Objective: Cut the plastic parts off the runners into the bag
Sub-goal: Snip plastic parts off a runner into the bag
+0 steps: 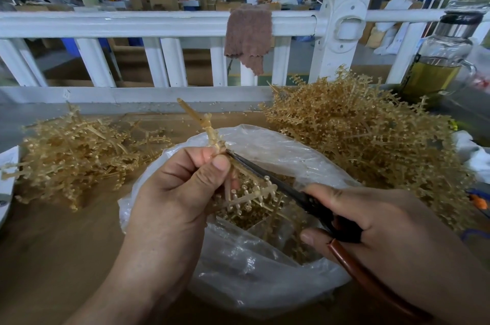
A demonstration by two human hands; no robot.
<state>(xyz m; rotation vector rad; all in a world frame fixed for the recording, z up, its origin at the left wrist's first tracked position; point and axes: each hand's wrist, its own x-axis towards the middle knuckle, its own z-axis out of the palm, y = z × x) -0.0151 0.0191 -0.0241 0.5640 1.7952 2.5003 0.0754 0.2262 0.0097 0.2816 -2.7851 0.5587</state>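
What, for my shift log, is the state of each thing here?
left hand: grips the runner.
right hand: grips the scissors.
runner: held over the bag, parts attached.
scissors: tip at the runner.
bag: open, parts inside.
bottle: capped, partly full.
cloth: draped over the rail.

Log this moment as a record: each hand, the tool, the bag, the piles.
left hand: pinches a runner over the bag
right hand: holds scissors, tip at the runner by the left thumb
bag: open, cut parts inside
left pile: runners, left of bag
right pile: runners, larger, right of bag
rail: cloth draped over it
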